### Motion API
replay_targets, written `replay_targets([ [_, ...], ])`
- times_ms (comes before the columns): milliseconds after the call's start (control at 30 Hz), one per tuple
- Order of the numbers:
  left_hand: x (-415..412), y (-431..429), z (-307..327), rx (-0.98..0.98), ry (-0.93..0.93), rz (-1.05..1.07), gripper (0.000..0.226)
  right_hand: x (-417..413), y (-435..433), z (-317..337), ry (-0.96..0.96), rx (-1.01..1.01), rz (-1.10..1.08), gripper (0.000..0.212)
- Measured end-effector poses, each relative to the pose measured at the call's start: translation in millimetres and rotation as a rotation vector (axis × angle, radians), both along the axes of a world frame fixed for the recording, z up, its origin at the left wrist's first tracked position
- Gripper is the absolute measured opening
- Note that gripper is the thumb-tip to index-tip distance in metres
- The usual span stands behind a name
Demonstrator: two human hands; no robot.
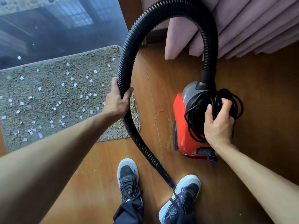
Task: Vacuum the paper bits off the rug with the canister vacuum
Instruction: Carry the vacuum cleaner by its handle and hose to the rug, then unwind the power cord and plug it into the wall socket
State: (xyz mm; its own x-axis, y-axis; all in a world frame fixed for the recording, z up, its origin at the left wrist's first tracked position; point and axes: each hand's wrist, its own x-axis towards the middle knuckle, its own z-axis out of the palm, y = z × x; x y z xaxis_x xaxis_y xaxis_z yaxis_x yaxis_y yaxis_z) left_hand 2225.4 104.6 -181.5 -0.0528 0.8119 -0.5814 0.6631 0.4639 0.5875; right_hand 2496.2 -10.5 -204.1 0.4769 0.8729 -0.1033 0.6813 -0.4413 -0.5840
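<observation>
A red and grey canister vacuum (pixel 181 126) stands on the wooden floor at the right. Its black ribbed hose (pixel 161 12) arcs up from the grey top, over to the left and down to a nozzle end between my shoes. My left hand (pixel 117 101) is closed around the hose beside the rug's right edge. My right hand (pixel 218 125) grips a bundle of black power cord (pixel 194 113) on top of the canister. The shaggy grey-beige rug (pixel 48 94) lies at the left, strewn with several small white paper bits (pixel 75 85).
A glass pane or window (pixel 56 26) reflecting buildings runs behind the rug, with a couple of paper bits along it. Pink curtain folds (pixel 242 26) hang at the top right. My two dark sneakers (pixel 128 180) stand on the wooden floor (pixel 267 94) at the bottom.
</observation>
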Motion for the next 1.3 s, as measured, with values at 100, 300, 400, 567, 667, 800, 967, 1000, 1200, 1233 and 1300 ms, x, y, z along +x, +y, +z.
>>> replay_targets([
  [100, 5, -13, -9, -0.065, -0.010, 0.018, 0.036, 0, -1, 0, -0.010, 0.005, -0.001, 0.032],
  [300, 9, -22, -9, -0.071, -0.006, 0.030, 0.040, 7, -9, -3, 0.009, 0.004, -0.020, 0.033],
  [400, 6, -22, -4, -0.086, 0.039, 0.021, 0.038, 10, -13, -1, 0.026, -0.007, -0.026, 0.034],
  [567, 3, -23, 15, -0.089, 0.115, 0.039, 0.037, 10, -13, 9, 0.044, -0.121, -0.024, 0.037],
  [667, 4, -24, 33, -0.050, 0.130, 0.029, 0.036, 13, -12, 24, 0.037, -0.253, -0.013, 0.043],
  [800, 7, -21, 63, 0.017, 0.139, -0.031, 0.039, 23, -3, 53, 0.060, -0.437, 0.075, 0.053],
  [967, 15, -15, 109, 0.023, 0.140, -0.127, 0.050, 43, 4, 100, -0.009, -0.544, 0.227, 0.053],
  [1000, 18, -12, 121, 0.032, 0.143, -0.152, 0.052, 47, 7, 111, -0.014, -0.543, 0.244, 0.053],
  [1200, 34, 11, 206, 0.166, 0.214, -0.353, 0.062, 68, 31, 192, -0.061, -0.518, 0.320, 0.063],
  [1233, 38, 16, 223, 0.191, 0.223, -0.402, 0.060, 71, 37, 209, -0.064, -0.512, 0.323, 0.066],
  [1300, 48, 26, 263, 0.242, 0.273, -0.512, 0.061, 79, 48, 247, -0.085, -0.486, 0.326, 0.073],
])
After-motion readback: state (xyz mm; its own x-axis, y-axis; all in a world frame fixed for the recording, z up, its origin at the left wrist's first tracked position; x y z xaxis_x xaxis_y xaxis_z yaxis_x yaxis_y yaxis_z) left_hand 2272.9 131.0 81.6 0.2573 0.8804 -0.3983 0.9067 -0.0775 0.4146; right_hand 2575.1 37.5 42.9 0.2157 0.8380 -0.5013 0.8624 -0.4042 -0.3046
